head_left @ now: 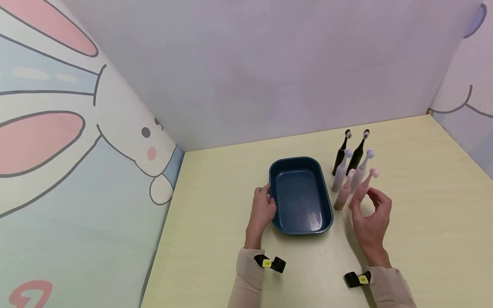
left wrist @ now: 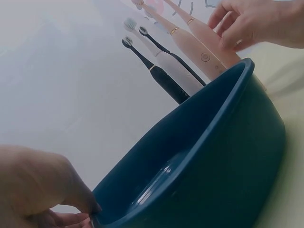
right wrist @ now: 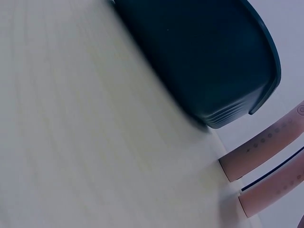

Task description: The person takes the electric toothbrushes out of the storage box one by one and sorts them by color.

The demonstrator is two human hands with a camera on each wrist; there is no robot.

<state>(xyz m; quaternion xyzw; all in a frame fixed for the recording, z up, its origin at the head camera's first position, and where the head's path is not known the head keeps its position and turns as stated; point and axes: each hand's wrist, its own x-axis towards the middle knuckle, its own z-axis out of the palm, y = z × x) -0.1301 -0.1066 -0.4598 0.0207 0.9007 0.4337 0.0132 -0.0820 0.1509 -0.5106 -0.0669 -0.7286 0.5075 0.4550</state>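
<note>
My left hand (head_left: 263, 209) grips the left rim of a dark blue rectangular basin (head_left: 298, 199), thumb over the edge in the left wrist view. Nothing lies inside the basin. Thumb and finger of my right hand (head_left: 372, 222) pinch a pink electric toothbrush (head_left: 360, 192) by its upper handle, at the front right of an upright group. Beside it stands a second pink electric toothbrush (head_left: 343, 196). Behind them are two pale lavender toothbrushes (head_left: 339, 177) and, at the back, two black toothbrushes (head_left: 356, 157). Only the lower pink handles (right wrist: 263, 149) show in the right wrist view.
Everything stands on a pale wood-grain table (head_left: 215, 188). A plain light wall (head_left: 269, 77) rises behind it, and a wall with a cartoon rabbit (head_left: 127, 128) borders the left side. The group of toothbrushes is just right of the basin.
</note>
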